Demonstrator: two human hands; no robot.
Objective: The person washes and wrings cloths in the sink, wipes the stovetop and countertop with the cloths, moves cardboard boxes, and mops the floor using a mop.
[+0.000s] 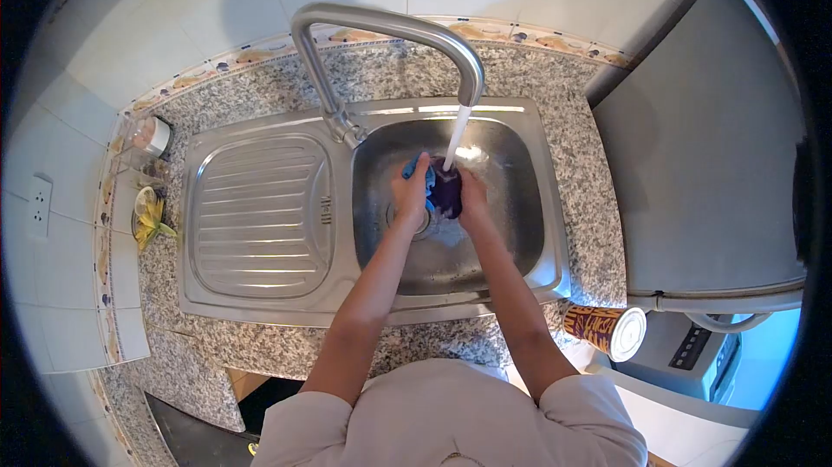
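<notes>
Over the sink basin (507, 250), my left hand (410, 192) is closed on a crumpled blue cloth (430, 181). The cloth touches the side of a dark purple, rounded object (447, 197); its exact kind is hard to make out. My right hand (472, 194) grips that object from the right, with the fingers partly hidden behind it. From the tall metal faucet (472, 77), a stream of water (457, 138) runs down onto the object's top. Part of the drain (423, 224) shows below my left hand.
A ribbed drainboard (260, 216) adjoins the basin on the left, set in a speckled granite counter (598, 233). At the front right corner lies a printed canister (605, 331) with a white lid. A grey fridge (711, 146) stands right. Jars and a yellow flower (152, 217) sit far left.
</notes>
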